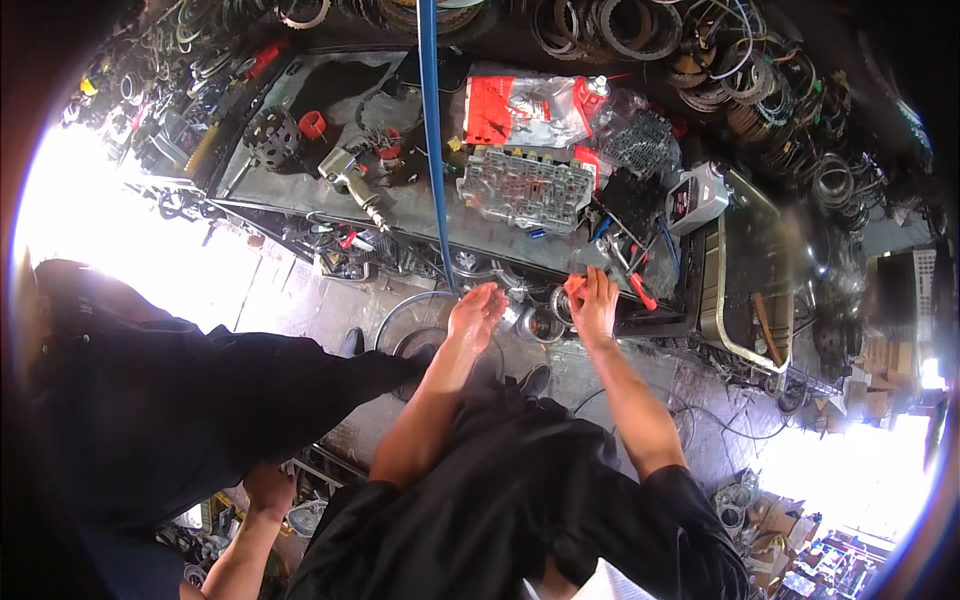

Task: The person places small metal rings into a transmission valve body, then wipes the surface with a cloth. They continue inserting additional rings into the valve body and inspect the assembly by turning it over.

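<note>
My left hand (475,318) is held in front of the bench edge, fingers stretched and palm turned inward, with nothing visible in it. To its right, my right hand (596,302) has its fingers closed on a small red piece (575,287), whose kind I cannot make out. Below the bench edge, round metal parts (540,322) lie between and under the two hands. A grey metal valve body (525,190) with many channels lies on the bench beyond them. Red-handled pliers (642,288) rest just right of my right hand.
A blue hose (432,130) hangs across the bench (400,215). On the bench are an air impact wrench (352,185), a red-and-white bag (525,110) and a grey jug (697,198). A metal pan (715,290) stands right. Another person in black (200,400) is close on the left.
</note>
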A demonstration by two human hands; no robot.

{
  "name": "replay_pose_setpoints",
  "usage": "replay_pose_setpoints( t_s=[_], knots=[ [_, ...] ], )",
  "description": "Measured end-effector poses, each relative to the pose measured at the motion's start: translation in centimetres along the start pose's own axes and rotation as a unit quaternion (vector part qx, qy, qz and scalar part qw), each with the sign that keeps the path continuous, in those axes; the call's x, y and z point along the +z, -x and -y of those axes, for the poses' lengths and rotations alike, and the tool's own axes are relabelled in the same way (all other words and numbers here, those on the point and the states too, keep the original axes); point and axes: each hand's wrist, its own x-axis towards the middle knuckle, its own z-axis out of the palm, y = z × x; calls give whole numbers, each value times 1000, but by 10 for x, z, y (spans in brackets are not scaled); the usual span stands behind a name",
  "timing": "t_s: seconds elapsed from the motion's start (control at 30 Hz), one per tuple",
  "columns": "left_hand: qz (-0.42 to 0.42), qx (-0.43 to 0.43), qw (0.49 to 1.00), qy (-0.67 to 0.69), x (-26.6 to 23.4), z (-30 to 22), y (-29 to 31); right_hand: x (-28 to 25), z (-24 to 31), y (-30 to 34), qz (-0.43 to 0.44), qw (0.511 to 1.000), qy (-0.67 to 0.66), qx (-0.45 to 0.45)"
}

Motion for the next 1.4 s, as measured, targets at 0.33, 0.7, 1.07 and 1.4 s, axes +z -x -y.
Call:
replay_pose_setpoints(
  t_s=[0.33,0.7,1.07,1.4],
  knots=[
    [10,-51,997,51,-7,-8,-11,-88,82,41,-74,948,-309,-21],
    [15,-46,994,96,-60,31,-51,-86,113,62,431,900,-10,68],
    [-102,115,921,-358,-87,19,-41,-74,125,30,477,873,-63,79],
    [-62,172,824,-535,-107,-1,-22,-71,111,19,522,838,-121,98]
  ],
)
